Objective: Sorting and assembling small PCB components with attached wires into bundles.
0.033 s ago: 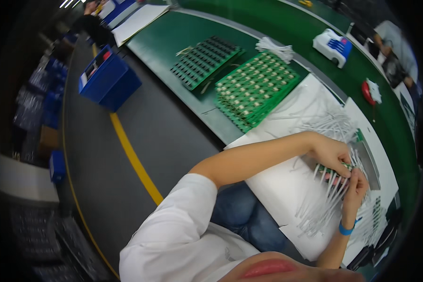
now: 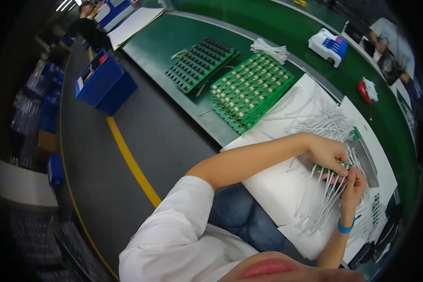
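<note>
So your left hand (image 2: 325, 151) looks to be pinching the little green board (image 2: 319, 168), which sits on the right part of the bench over the white sheet (image 2: 272, 192), with white wires (image 2: 317, 214) fanning out toward the near side. Your right hand (image 2: 355, 187) has its thumb and finger close together at the board's right end, but I can't tell if there's a wire between them; too small and blurry. If you're working the wires onto that board, I'd keep the left pinch firm on its edges, let the right fingertips do the fine stuff, and take one wire at a time, since the fan looks tangle-prone. As for room, your best bet is the bare stretch of sheet left of the wires, under your left forearm. Just don't drift too far near-left, because the sheet's edge is right beside your lap. Far side's crowded: the loose wire pile (image 2: 322, 123) is just past your left hand, and the stacked green boards (image 2: 249, 91) are farther left. The grey plate (image 2: 370, 165) just to the right also limits swinging that way.
</note>
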`<action>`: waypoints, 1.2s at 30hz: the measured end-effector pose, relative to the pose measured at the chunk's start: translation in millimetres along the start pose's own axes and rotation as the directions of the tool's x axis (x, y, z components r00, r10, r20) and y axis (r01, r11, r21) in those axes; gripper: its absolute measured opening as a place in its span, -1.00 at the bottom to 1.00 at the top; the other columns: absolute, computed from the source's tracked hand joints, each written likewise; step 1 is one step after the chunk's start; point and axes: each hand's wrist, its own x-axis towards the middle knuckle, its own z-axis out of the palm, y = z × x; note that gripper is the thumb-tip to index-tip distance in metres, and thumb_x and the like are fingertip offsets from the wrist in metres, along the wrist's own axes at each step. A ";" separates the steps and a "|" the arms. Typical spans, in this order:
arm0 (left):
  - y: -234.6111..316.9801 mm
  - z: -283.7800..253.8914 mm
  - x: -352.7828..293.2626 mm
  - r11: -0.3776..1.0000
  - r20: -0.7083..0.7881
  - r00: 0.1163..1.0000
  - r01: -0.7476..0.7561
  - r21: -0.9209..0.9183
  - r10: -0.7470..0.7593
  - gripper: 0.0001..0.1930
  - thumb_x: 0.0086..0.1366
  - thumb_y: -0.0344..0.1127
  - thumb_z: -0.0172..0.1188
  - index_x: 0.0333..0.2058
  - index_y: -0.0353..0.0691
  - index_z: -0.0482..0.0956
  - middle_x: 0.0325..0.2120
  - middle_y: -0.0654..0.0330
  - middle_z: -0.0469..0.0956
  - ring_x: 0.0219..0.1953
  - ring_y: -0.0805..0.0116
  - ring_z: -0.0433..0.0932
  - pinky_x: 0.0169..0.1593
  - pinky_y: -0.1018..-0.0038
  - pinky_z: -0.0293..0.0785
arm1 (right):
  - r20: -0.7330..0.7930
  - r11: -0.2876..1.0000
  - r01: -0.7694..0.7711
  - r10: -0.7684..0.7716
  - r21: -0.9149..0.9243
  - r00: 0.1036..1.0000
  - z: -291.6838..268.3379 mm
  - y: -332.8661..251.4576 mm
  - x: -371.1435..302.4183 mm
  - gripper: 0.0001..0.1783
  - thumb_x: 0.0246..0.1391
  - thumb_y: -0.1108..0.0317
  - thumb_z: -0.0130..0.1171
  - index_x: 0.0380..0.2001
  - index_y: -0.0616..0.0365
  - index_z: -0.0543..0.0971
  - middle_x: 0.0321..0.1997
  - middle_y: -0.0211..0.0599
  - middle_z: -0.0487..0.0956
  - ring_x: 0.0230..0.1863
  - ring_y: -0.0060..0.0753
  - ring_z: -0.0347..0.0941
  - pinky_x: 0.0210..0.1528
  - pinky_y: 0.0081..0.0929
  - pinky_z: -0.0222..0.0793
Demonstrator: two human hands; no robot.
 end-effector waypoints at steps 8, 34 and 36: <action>6.1 7.0 1.5 0.999 0.019 1.000 -0.023 0.040 0.022 -0.77 0.42 -0.25 0.01 -0.20 -0.31 0.50 -0.42 0.27 0.56 -0.43 0.57 0.51 -0.37 0.59 0.48 | -0.028 0.950 -0.140 0.154 0.279 0.988 -6.3 8.7 0.8 -0.58 0.37 0.13 -0.04 -0.54 0.14 0.43 -0.59 -0.62 0.39 -0.58 -0.79 0.15 -0.54 -0.67 0.01; 10.7 11.4 -0.4 0.990 -0.098 0.989 -0.104 0.093 0.113 -0.73 0.43 -0.18 0.06 -0.27 -0.32 0.52 -0.55 0.34 0.48 -0.50 0.65 0.45 -0.42 0.64 0.43 | 0.016 0.995 -0.025 0.023 0.093 1.000 -4.5 -9.9 2.1 -0.47 0.40 0.15 -0.11 -0.66 0.17 0.43 -0.73 -0.57 0.33 -0.71 -0.79 0.09 -0.65 -0.63 -0.05; 11.9 9.9 -1.7 0.992 -0.091 0.992 -0.082 0.092 0.090 -0.73 0.43 -0.18 0.06 -0.27 -0.31 0.52 -0.55 0.34 0.48 -0.50 0.65 0.44 -0.42 0.64 0.42 | 0.006 0.993 -0.002 0.002 0.118 1.000 -3.3 -9.2 0.6 -0.47 0.40 0.13 -0.12 -0.64 0.17 0.45 -0.71 -0.58 0.34 -0.70 -0.79 0.09 -0.64 -0.64 -0.05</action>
